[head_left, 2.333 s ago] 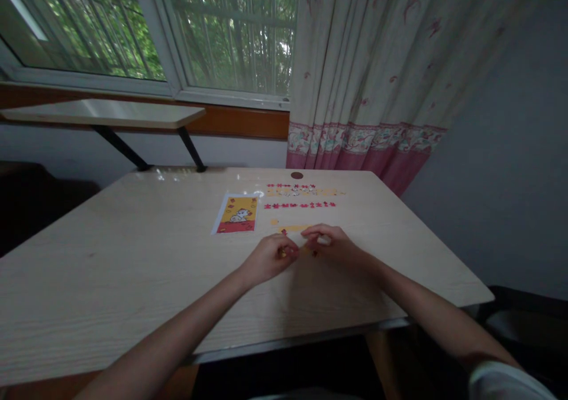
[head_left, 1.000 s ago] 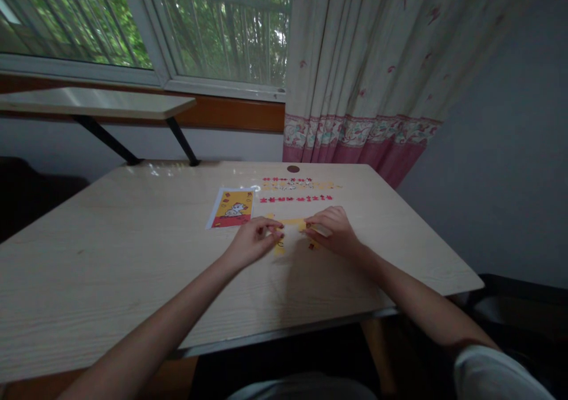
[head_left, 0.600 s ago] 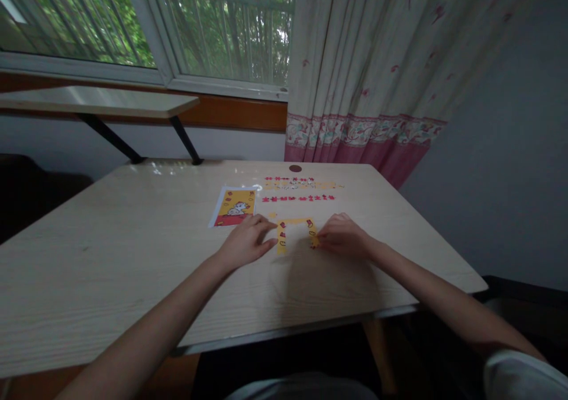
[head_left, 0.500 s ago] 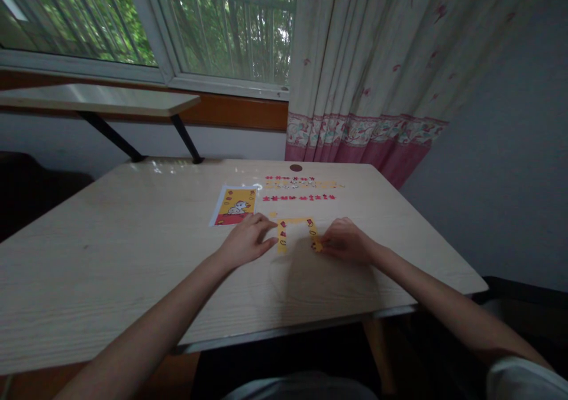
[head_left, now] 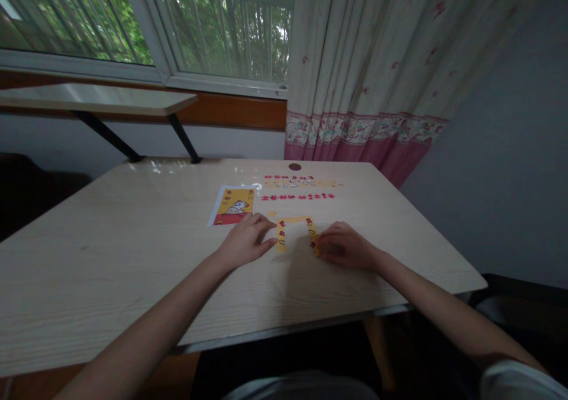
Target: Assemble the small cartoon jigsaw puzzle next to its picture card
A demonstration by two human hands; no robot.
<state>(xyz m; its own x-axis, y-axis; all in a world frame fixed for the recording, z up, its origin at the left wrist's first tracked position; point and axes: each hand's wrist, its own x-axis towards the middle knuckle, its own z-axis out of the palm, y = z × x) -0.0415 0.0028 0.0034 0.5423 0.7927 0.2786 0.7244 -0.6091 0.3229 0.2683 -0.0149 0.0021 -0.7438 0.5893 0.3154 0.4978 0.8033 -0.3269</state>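
Yellow jigsaw pieces lie joined on the table as a partial frame: a top row (head_left: 295, 219), a left column (head_left: 281, 234) and a right column (head_left: 310, 231), with dark red marks and ovals printed on them. My left hand (head_left: 249, 240) rests beside the left column, thumb and fingers apart, fingertips at its outer edge. At the lower end of the right column, my right hand (head_left: 344, 246) has its fingers curled together on a puzzle piece (head_left: 316, 250), which they partly cover. A loose yellow piece (head_left: 272, 213) lies above the left column.
A printed picture (head_left: 234, 206) of a white animal on yellow and red lies left of the pieces. Behind are rows of red pieces (head_left: 297, 197) and yellow and white pieces (head_left: 302, 183). A raised shelf (head_left: 97, 99) stands at the back left; a curtain (head_left: 355, 134) hangs behind.
My right hand has shifted slightly, and the piece at its fingertips now sits a little lower, in line with the right column. My left hand has stayed in place.
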